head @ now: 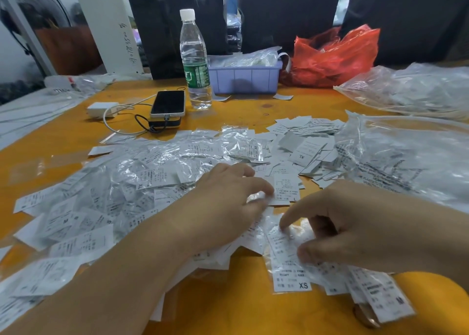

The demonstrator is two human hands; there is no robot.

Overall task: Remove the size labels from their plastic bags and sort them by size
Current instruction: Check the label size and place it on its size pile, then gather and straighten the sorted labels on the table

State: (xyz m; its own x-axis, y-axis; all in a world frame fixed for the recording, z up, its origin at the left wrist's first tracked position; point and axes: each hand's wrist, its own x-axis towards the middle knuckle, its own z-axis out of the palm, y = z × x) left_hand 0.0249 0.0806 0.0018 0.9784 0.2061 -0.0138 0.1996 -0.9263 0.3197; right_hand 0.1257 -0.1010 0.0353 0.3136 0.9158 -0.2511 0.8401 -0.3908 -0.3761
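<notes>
Bagged XS label (291, 261) lies at the near edge of the label heap (142, 187), pinched by the right hand (355, 228). Left hand (228, 202) pinches another crinkled bag just behind it. Mid-unbagging; next: slide XS out, find its pile.

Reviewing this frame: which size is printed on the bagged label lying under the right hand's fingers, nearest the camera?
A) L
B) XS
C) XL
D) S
B: the bagged label under the right hand reads XS in bold at its near end, by the table's front edge.
</notes>
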